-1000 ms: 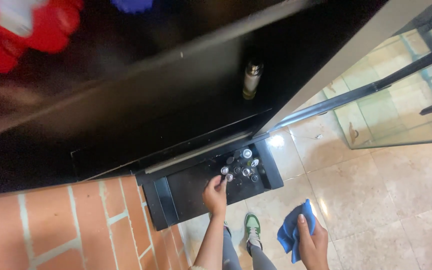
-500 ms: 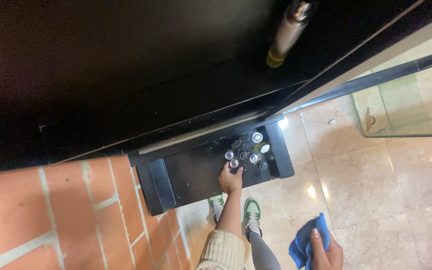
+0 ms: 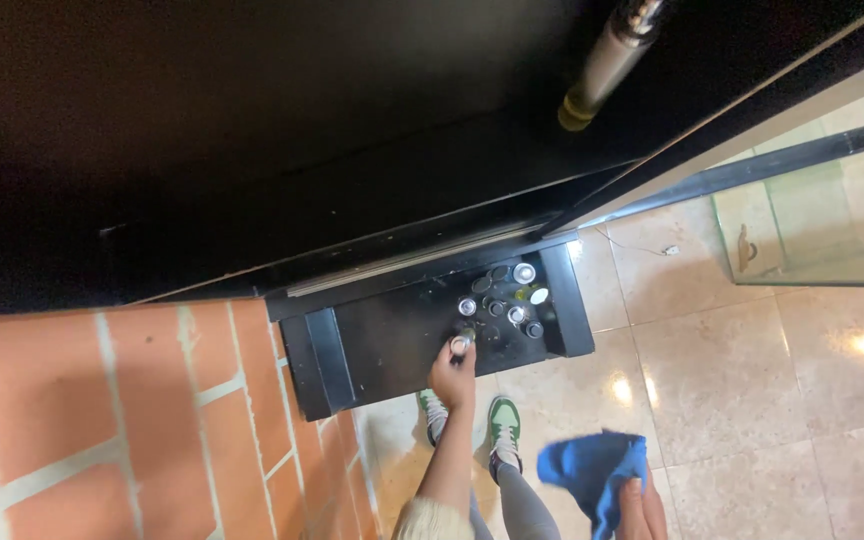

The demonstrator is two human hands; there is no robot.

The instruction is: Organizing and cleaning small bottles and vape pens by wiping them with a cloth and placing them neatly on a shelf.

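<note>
— Where is the left hand?
— Stretched far down from a cream-sleeved arm, fingers pinched closed at their tips.
— And the right hand?
— Low at the frame's bottom edge, only partly visible, fingers curled shut, arm bent close to the body.

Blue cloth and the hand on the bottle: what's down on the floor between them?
Head view: a green-and-white shoe on the tile floor, between the blue cloth and the left hand.

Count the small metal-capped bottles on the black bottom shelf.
About 7: one in the left hand grip at the front, six clustered behind on the black shelf. Some may be hidden.
</note>
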